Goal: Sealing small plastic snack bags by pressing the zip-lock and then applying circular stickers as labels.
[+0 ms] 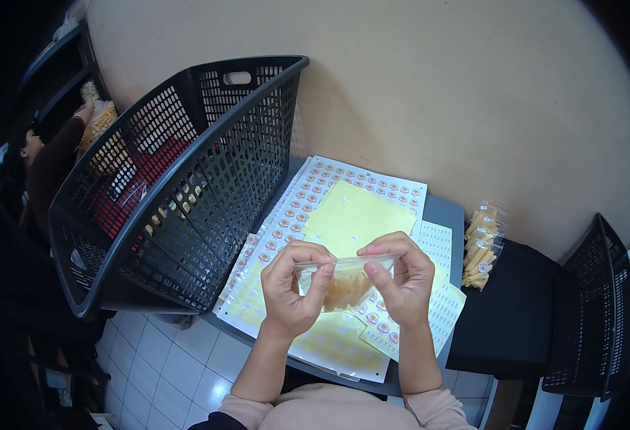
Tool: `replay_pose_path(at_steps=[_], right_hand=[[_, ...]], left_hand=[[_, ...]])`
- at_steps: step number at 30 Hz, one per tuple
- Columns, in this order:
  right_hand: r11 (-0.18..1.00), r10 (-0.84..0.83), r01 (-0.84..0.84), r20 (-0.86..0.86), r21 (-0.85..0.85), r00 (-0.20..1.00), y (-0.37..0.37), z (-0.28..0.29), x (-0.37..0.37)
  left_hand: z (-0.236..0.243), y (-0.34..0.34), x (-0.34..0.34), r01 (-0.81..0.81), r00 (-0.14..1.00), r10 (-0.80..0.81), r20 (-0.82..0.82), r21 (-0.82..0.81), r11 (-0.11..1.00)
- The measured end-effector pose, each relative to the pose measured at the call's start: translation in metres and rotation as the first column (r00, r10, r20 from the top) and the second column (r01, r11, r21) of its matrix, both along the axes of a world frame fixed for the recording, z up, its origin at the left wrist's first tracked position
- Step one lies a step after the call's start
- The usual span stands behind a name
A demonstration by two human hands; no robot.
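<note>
A small clear plastic bag (347,284) with pale orange-brown pieces inside hangs between my two hands, over the table. My left hand (295,287) pinches its top edge near the left corner, thumb in front and fingers behind. On the other side my right hand (403,281) grips the same top edge in the same way. Beneath the bag lie sheets of round stickers (286,215), a yellow backing sheet (358,211) and a sheet of small printed labels (437,247). Whether the bag's mouth is closed I cannot tell.
A big dark plastic basket (179,186) stands left of the sheets, with red and yellow contents. Filled snack bags (481,247) lie on a black surface (508,315) at right, beside another basket (591,308). Far left, a person (57,165) handles a large bag (100,122).
</note>
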State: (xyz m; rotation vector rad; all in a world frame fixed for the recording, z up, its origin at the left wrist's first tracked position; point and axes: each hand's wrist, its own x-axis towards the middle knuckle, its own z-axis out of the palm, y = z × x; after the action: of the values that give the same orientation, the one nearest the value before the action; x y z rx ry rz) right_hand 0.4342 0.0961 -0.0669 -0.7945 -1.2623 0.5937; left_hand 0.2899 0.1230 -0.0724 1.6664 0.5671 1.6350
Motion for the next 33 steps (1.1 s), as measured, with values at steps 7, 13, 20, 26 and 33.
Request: replay_pose_path(at_steps=[7, 13, 20, 26, 33], right_hand=[[0.993, 0.089, -0.08, 0.094, -0.089, 0.992, -0.001, 0.002, -0.003], [0.996, -0.027, 0.04, 0.169, -0.078, 0.985, -0.002, 0.001, -0.002], [0.991, -0.065, 0.085, 0.186, -0.102, 0.98, -0.001, 0.002, 0.002], [0.99, -0.111, 0.131, 0.297, -0.048, 0.948, 0.001, 0.003, 0.007], [0.99, -0.12, 0.143, 0.418, -0.023, 0.901, 0.003, 0.007, 0.014]], left_hand=[[-0.001, 0.003, -0.003, 0.146, 0.987, -0.148, 0.055, 0.033, 0.989], [-0.001, 0.003, 0.001, 0.072, 0.995, -0.075, 0.061, 0.061, 0.996], [0.0, 0.004, 0.002, 0.069, 0.996, -0.069, 0.051, -0.002, 0.998], [0.001, 0.006, 0.001, 0.039, 0.999, -0.038, 0.031, -0.03, 0.999], [0.004, 0.008, -0.003, 0.032, 0.999, -0.029, 0.028, -0.102, 0.994]])
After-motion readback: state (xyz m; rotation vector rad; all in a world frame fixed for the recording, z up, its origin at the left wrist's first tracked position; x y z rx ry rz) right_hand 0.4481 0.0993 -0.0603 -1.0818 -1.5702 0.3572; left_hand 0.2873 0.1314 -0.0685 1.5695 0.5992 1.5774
